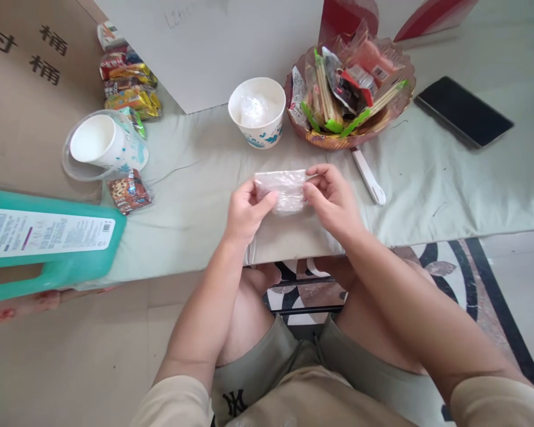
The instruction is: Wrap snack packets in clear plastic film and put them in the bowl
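Note:
Both of my hands hold a small clear plastic packet (285,188) above the front of a pale green cloth-covered table (427,178). My left hand (245,209) pinches its left end with thumb and fingers closed. My right hand (331,198) grips its right end the same way. What is inside the packet is too pale to make out. A white paper cup (257,112) with crumpled clear plastic in it stands just beyond my hands.
A brown bowl (351,137) full of wrapped snacks sits at the back right, a white utensil (369,177) beside it and a black phone (463,111) further right. At left lie a tipped cup (98,143), snack packets (129,191) and a teal jug (48,237).

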`<act>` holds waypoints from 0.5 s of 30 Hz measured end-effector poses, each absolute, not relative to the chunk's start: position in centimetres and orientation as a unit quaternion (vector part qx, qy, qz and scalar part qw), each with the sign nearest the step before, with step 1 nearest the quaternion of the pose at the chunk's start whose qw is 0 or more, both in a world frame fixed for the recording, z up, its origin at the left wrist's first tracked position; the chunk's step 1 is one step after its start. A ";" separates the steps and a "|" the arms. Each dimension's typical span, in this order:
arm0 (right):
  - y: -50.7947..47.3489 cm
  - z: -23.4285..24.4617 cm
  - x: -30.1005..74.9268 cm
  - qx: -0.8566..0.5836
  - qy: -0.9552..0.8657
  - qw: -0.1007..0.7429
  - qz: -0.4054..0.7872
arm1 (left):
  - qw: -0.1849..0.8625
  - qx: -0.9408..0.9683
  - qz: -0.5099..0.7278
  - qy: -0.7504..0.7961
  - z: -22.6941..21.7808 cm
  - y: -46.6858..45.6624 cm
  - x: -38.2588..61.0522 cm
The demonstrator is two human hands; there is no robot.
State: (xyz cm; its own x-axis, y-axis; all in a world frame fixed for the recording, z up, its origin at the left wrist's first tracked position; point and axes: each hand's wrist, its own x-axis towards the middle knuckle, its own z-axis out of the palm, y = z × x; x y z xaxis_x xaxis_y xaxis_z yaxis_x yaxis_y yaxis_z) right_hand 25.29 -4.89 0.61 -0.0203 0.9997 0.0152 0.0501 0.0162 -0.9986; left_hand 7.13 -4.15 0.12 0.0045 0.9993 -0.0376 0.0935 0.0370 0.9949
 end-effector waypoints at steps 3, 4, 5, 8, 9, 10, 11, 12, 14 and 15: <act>-4.4 0.5 24.8 -0.508 -0.517 0.481 0.494 | 0.315 0.543 0.519 0.581 1.7 -4.1 5.8; -4.3 0.5 24.6 -0.507 -0.516 0.477 0.499 | 0.249 0.557 0.526 0.593 2.7 -3.8 5.5; -4.2 0.5 24.3 -0.505 -0.517 0.475 0.503 | 0.186 0.577 0.523 0.599 3.8 -3.1 5.5; -3.9 0.5 23.4 -0.494 -0.516 0.468 0.519 | 0.050 0.671 0.441 0.594 7.7 0.8 6.4; -3.8 0.6 23.2 -0.491 -0.517 0.465 0.525 | 0.020 0.698 0.400 0.594 8.8 2.7 7.0; -3.7 0.6 23.0 -0.488 -0.517 0.462 0.530 | 0.002 0.723 0.344 0.599 9.6 4.7 7.7; -3.6 0.7 22.7 -0.485 -0.516 0.461 0.535 | 0.001 0.743 0.279 0.608 10.3 6.7 8.4; -3.5 0.8 22.6 -0.482 -0.515 0.460 0.539 | 0.012 0.765 0.207 0.609 10.7 8.6 9.1; -3.4 1.0 22.3 -0.473 -0.510 0.461 0.551 | 0.031 0.776 0.100 0.622 10.8 11.7 10.2; -3.3 1.1 22.2 -0.469 -0.507 0.460 0.558 | 0.050 0.770 0.042 0.635 10.7 12.8 10.6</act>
State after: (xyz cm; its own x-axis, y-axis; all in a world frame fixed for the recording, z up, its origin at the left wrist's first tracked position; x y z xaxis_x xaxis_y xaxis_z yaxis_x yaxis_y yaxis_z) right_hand 22.23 -3.30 1.14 -0.1367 0.9890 -0.0570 -0.0388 -0.0628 -0.9973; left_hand 10.57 12.80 10.70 0.1899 0.9818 0.0013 0.9735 -0.1885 0.1298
